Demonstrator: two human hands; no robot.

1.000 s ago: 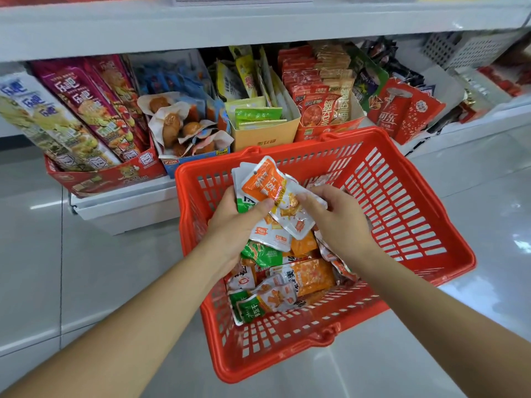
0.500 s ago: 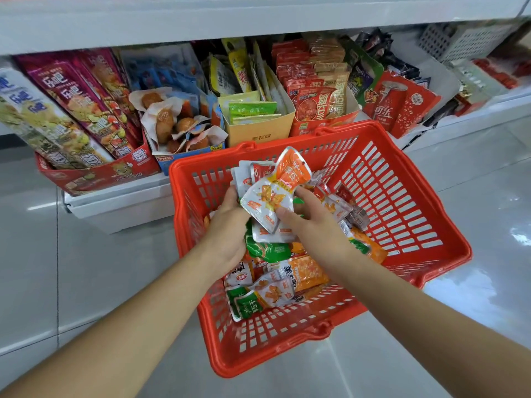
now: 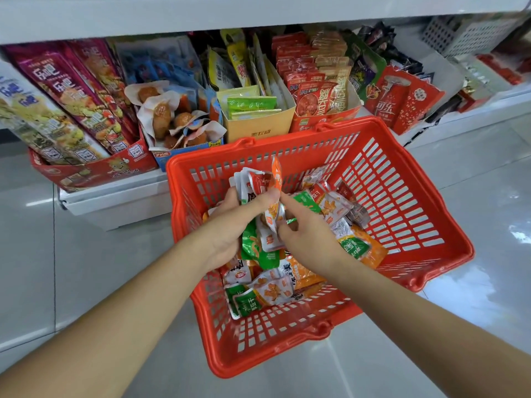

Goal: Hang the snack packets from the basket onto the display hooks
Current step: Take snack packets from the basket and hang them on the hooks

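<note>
- Snack packets [image 3: 260, 185], a small bunch in white, red and orange wrappers, stand fanned upward in a person's left hand [image 3: 235, 222], above the middle of a red plastic basket [image 3: 267, 360].
- The left hand grips the bunch from the left, with the thumb laid across the front of the wrappers and the fingers curled behind.
- The right hand [image 3: 309, 239] meets it from the right, thumb and forefinger pinching a white-and-orange packet [image 3: 271, 218] at the lower edge of the bunch. The forefinger tip lies just beside the left thumb.
- Loose packets [image 3: 273, 290] lie heaped on the basket's bottom under and around both hands. Green, orange and white ones overlap, and a green packet [image 3: 247, 304] rests against the near wall.
- The basket sits on a pale, glossy tiled floor [image 3: 86, 268], its far rim just in front of a low white shelf [image 3: 120, 202].
- Open cartons stand side by side on the shelf:
  - a red carton [image 3: 94, 170] of long purple and yellow bags at left;
  - a blue carton [image 3: 184, 150] of brown snacks in clear wrappers;
  - a yellow carton [image 3: 258, 129] holding green sachets;
  - red packs [image 3: 319, 96] and cola-printed packs [image 3: 402, 101] at right.
- A white shelf board [image 3: 201, 12] runs across the top of the view, above the cartons.
- Both bare forearms reach in from the bottom corners toward the basket.
</note>
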